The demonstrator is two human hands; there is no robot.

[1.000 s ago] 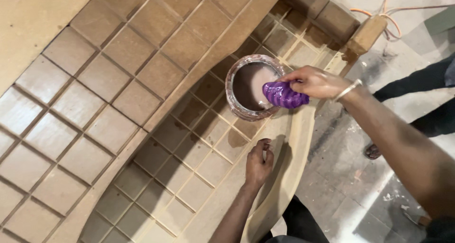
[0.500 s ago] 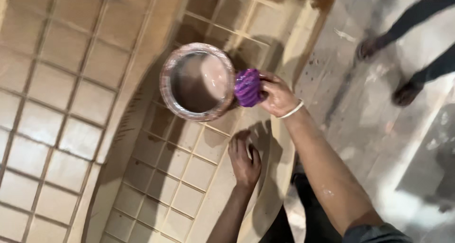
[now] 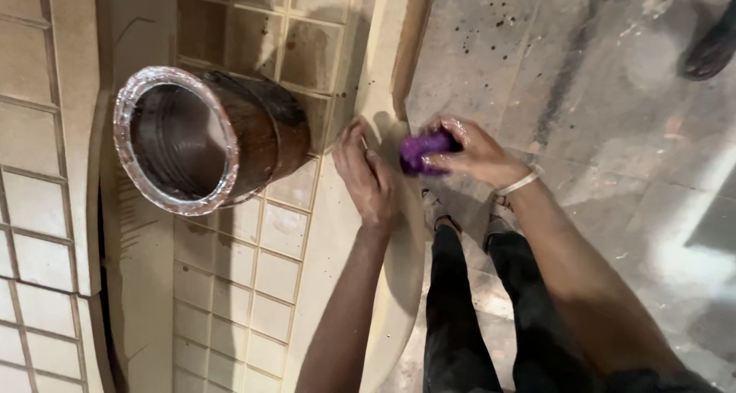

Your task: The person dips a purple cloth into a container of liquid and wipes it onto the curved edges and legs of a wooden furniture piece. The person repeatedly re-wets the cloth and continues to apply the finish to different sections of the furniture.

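My right hand (image 3: 471, 151), with a metal bangle on the wrist, is closed around a purple cloth (image 3: 423, 152) at the outer edge of a pale wooden panel (image 3: 337, 240). My left hand (image 3: 366, 178) rests flat on that panel's border, right beside the cloth, holding nothing. A stained brown can (image 3: 203, 136) with a wet, shiny rim stands on the panel's square grid, just left of my left hand. Its inside looks dark and wet.
A second grid-patterned wooden panel (image 3: 34, 209) lies to the left. The concrete floor (image 3: 598, 86) on the right is spattered with dark drops. Another person's feet (image 3: 709, 48) show at the top right corner. My own legs (image 3: 468, 309) stand below the panel edge.
My right hand has drawn the purple cloth away from the can's rim to the panel's edge. The view has swung, so the can now sits further left.
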